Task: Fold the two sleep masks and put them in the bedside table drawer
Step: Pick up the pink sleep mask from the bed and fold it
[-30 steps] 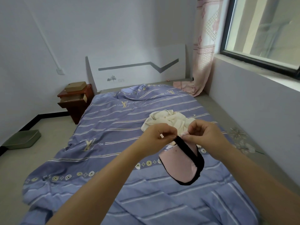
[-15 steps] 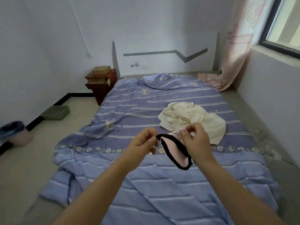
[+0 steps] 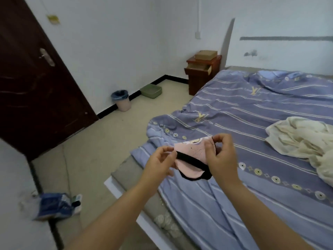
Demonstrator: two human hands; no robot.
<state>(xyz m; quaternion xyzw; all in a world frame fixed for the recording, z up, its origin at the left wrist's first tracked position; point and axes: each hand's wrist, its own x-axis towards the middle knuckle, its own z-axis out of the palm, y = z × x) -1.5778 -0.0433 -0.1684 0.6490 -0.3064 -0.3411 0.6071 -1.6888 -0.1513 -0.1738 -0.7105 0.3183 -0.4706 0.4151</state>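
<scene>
Two hands raised over the corner of the bed (image 3: 252, 109), both pinched shut on one pink sleep mask (image 3: 193, 150). Left hand (image 3: 159, 164) gripping the mask's left end between thumb and fingers; right hand (image 3: 222, 159) closed on the right end, fingers curled over the top edge. Black strap (image 3: 191, 159) stretched across the pink face, black trim hanging along the lower edge. Mask held in the air, above the striped blue bedcover and clear of it. Well apart, against the far wall beside the bed: bedside table (image 3: 202, 73), its drawer (image 3: 199, 68) pulled open, a flat box (image 3: 206, 54) on top. Cream cloth (image 3: 299, 138) crumpled on the bedcover to the right.
</scene>
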